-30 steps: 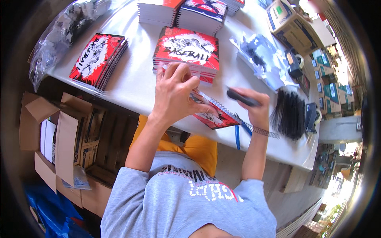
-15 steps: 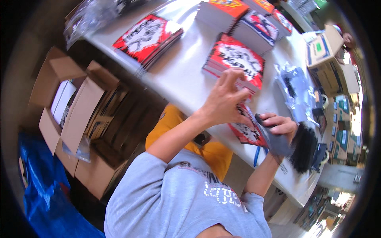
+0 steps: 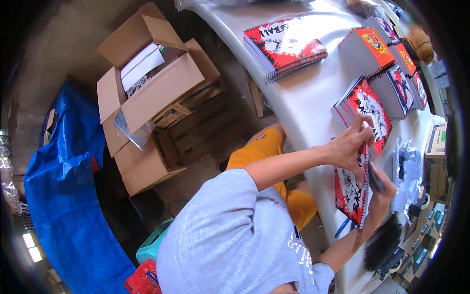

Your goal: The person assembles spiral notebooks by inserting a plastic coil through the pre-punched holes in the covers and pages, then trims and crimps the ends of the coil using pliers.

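Observation:
My left hand (image 3: 348, 148) is closed on the upper end of a red, white and black spiral notebook (image 3: 348, 191), fingers and thumb bent around its edge. The notebook is tilted near the table's front edge, its bound side toward my right hand. My right hand (image 3: 384, 190) is wrapped around a dark grey object (image 3: 376, 179) beside the binding; its exact kind is hidden by the fingers. A loose coil end hangs from the notebook's lower corner, by my right forearm. Just beyond my left hand lies a stack of similar red notebooks (image 3: 369, 105).
Another stack of red notebooks (image 3: 289, 41) and orange-covered stacks (image 3: 374, 46) stand on the white table (image 3: 313, 98). Black coils (image 3: 381, 245) and clear plastic (image 3: 409, 171) lie right. Open cartons (image 3: 164, 90) and a blue tarp (image 3: 63, 186) are left; a person (image 3: 420, 43) is far right.
My view has swung left, bringing more of the cartons and tarp into sight. The grey object, blurred before, is now alongside the notebook's binding. My left hand still grips the notebook.

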Demonstrator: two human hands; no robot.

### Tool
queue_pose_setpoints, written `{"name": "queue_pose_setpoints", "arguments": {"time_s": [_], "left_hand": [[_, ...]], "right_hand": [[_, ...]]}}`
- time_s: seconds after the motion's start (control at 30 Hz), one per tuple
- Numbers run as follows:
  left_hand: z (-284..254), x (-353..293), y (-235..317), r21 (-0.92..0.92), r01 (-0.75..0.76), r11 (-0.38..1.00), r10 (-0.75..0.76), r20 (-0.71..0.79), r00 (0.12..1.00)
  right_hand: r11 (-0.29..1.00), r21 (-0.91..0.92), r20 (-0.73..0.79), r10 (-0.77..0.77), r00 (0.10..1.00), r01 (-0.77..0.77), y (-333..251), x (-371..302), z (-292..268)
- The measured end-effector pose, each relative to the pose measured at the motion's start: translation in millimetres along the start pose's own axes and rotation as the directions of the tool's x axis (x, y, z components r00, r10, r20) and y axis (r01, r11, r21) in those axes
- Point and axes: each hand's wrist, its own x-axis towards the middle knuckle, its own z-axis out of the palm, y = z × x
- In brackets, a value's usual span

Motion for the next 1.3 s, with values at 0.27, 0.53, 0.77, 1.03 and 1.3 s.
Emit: {"name": "queue_pose_setpoints", "arguments": {"time_s": [0.27, 0.53, 0.77, 1.03, 1.3], "left_hand": [[1, 2, -12, -0.127, -0.079, 0.989, 0.076, -0.028, 0.997], [-15, 1, -8, 0.023, 0.004, 1.0, -0.006, 0.094, 0.996], [-9, 3, 5, -0.099, 0.214, 0.972, -0.198, 0.152, 0.968], [-13, -4, 22, -0.38, 0.469, 0.797, -0.474, 0.086, 0.876], [6, -3, 44, -0.055, 0.116, 0.992, -0.118, -0.044, 0.992]], "right_hand": [[1.0, 0.01, -0.014, -0.003, 1.0, 0.003, 9, 8, 4], [0.988, 0.136, -0.194, 0.093, 0.977, -0.067, 3, 24, 15], [0.962, -0.27, -0.217, -0.011, 0.976, -0.05, 10, 18, 4], [0.66, -0.536, -0.595, 0.147, 0.79, -0.526, 68, -91, -35], [0.22, -0.736, -0.642, 0.074, 0.763, -0.64, 62, -168, 64]]}}
